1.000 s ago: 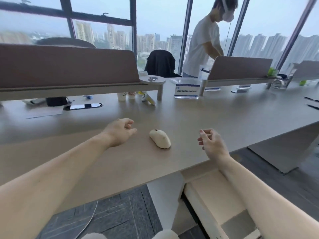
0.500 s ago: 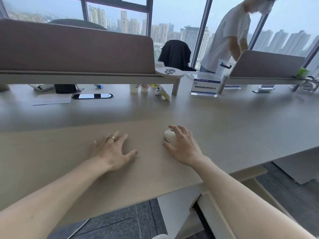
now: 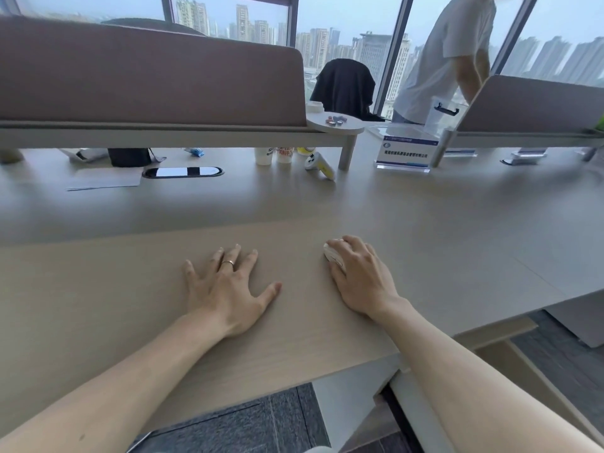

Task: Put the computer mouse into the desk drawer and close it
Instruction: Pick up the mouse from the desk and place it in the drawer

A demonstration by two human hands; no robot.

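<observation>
Desk (image 3: 425, 230) fills the view, its front edge running just behind both wrists, bare top open all round. Drawer (image 3: 510, 364) beneath is cut off by the right forearm. Left hand (image 3: 225, 289) lies flat, fingers spread, holding nothing, as half a second ago. Right hand (image 3: 362, 279) cups the mouse (image 3: 331, 255), hiding all but its left side; grip unchanged.

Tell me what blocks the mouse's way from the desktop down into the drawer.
Nothing visible. The right hand covers the mouse on the desk; the open drawer lies below the near edge, partly hidden by the forearm.
</observation>
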